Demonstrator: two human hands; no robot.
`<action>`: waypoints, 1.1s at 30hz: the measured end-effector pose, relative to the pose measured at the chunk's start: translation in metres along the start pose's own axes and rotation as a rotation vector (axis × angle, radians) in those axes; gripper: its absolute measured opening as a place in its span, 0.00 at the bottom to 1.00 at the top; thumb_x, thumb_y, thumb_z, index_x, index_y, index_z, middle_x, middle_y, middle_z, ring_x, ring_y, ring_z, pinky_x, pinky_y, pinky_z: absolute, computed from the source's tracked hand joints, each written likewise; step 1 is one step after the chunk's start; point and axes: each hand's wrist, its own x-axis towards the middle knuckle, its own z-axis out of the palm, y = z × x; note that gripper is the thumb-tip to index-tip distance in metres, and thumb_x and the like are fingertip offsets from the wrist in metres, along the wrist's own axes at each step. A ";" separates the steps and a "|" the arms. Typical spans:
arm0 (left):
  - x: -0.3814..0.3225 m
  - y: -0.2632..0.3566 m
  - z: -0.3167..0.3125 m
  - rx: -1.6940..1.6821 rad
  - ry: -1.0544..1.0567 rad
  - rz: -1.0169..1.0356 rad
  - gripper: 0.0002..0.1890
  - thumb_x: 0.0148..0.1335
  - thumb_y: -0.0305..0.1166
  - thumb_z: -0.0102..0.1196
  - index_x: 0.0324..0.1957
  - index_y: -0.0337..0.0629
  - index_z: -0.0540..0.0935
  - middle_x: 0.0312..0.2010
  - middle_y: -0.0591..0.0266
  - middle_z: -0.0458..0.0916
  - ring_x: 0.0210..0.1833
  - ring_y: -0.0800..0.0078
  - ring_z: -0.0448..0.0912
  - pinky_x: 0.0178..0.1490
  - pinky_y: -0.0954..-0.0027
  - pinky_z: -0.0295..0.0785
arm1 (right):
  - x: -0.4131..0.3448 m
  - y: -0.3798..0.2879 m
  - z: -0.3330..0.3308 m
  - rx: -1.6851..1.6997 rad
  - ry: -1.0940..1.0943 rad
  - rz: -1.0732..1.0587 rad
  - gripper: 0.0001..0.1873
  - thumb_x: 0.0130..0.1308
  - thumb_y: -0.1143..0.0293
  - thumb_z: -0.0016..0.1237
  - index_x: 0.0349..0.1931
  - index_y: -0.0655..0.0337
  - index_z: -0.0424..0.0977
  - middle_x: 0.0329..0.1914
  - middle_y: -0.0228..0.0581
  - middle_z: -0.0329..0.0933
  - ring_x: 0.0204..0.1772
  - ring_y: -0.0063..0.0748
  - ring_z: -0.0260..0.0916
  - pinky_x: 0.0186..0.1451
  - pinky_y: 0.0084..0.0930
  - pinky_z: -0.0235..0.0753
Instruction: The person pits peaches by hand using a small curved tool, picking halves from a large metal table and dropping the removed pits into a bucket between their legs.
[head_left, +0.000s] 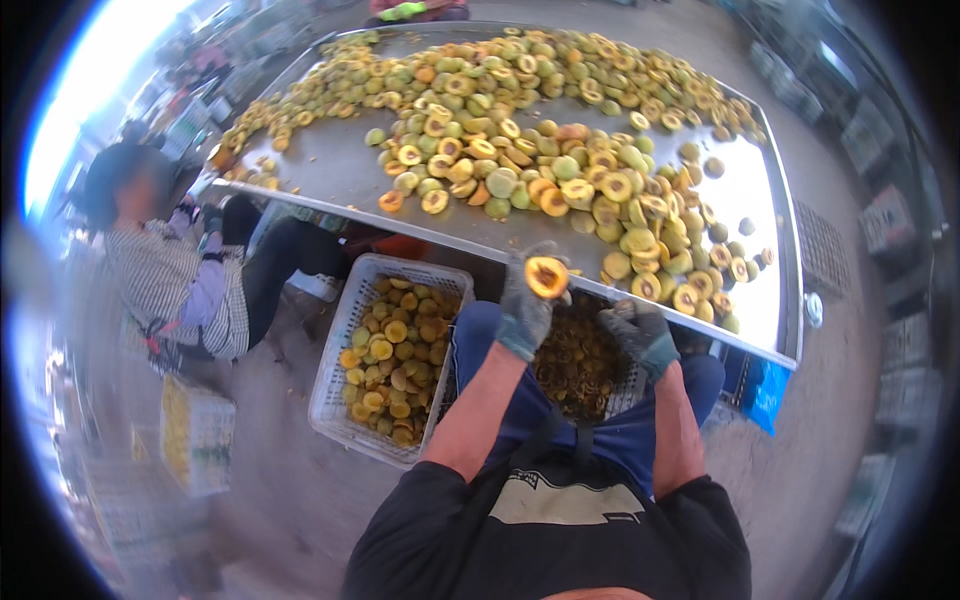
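Observation:
My left hand (528, 300), in a grey work glove, grips a halved stone fruit (546, 277) with its orange cut face up, at the near edge of the metal table (330, 165). My right hand (639, 334), gloved too, is curled just below the table's edge. Whether something is inside its fingers is hidden. Halved green-yellow fruit (577, 191) lies heaped on the table, many pieces with the cut side showing. Between my knees stands a crate (626, 401) holding brown scraps (581, 360), possibly stones and trimmings.
Left of my legs, a white plastic crate (326, 390) holds fruit halves (394, 352). Farther left sits a co-worker (180, 277) at the table. Another person's gloved hand (403, 10) shows beyond the far edge. A blue plastic bag (766, 394) hangs under the table's right corner.

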 end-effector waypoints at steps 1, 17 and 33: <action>-0.001 0.006 0.002 -0.101 -0.039 -0.005 0.26 0.76 0.52 0.39 0.59 0.40 0.74 0.46 0.49 0.82 0.43 0.59 0.83 0.39 0.62 0.82 | -0.003 0.004 -0.001 -0.091 -0.043 0.028 0.15 0.65 0.60 0.59 0.31 0.64 0.76 0.23 0.38 0.77 0.27 0.30 0.74 0.34 0.30 0.74; -0.019 -0.002 0.031 0.356 -0.086 0.263 0.25 0.78 0.46 0.38 0.67 0.40 0.67 0.53 0.52 0.77 0.55 0.61 0.77 0.60 0.58 0.76 | -0.003 -0.093 0.015 0.030 -0.020 -0.126 0.14 0.75 0.64 0.44 0.48 0.66 0.72 0.35 0.64 0.77 0.44 0.67 0.75 0.43 0.48 0.74; -0.008 -0.015 0.053 0.346 0.231 0.128 0.29 0.79 0.50 0.35 0.51 0.31 0.79 0.43 0.50 0.83 0.45 0.64 0.83 0.52 0.63 0.81 | 0.002 -0.067 0.057 -0.078 0.037 -0.006 0.21 0.76 0.57 0.39 0.48 0.72 0.67 0.23 0.64 0.76 0.31 0.68 0.76 0.35 0.56 0.73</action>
